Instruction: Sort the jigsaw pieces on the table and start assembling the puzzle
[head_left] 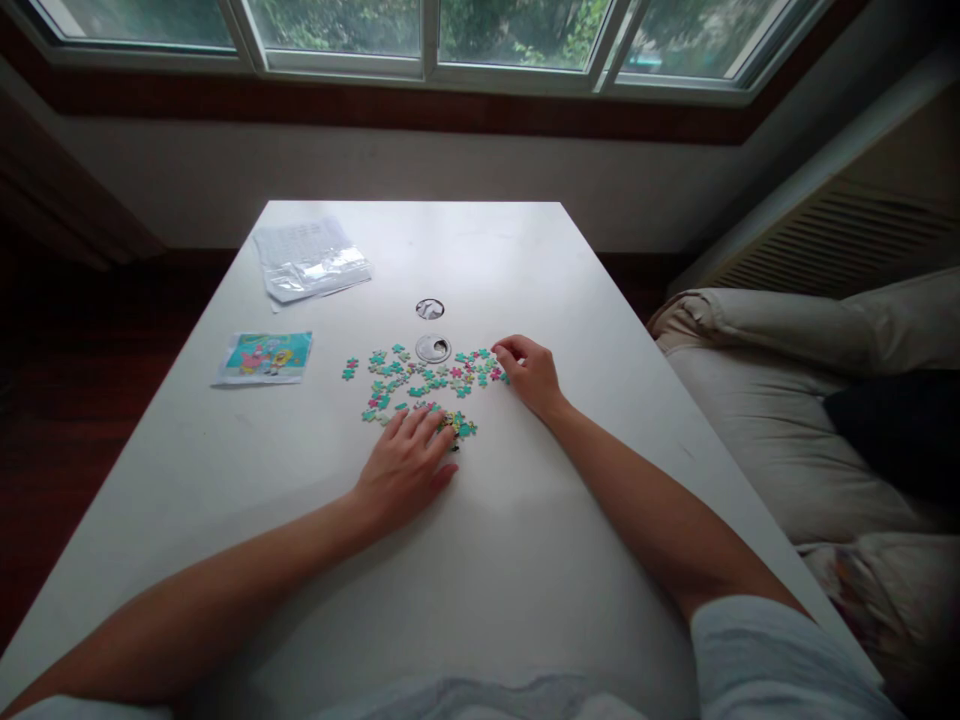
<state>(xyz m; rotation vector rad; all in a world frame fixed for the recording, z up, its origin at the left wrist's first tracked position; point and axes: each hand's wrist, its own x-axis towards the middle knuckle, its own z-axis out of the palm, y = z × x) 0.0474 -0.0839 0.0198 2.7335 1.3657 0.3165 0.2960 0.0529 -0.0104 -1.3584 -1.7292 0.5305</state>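
Many small jigsaw puzzle pieces [431, 380], mostly teal, green and pink, lie loosely spread on the white table [600, 560]. My left hand [409, 455] rests flat at the near side of the spread, fingers stretched out over some pieces; those beneath it are partly hidden. At the right end of the spread is my right hand [529, 370], its fingers curled and thumb drawn in against them. Whatever its fingertips may hold is too small to make out. To the left lies a picture card [266, 357] with cartoon figures on teal.
A clear plastic bag with paper [311, 262] lies at the far left of the table. Two round silver-rimmed fittings, a far ring [430, 309] and a nearer disc [433, 348], sit behind the pieces. A beige sofa [757, 420] stands along the right side; windows [427, 40] are ahead.
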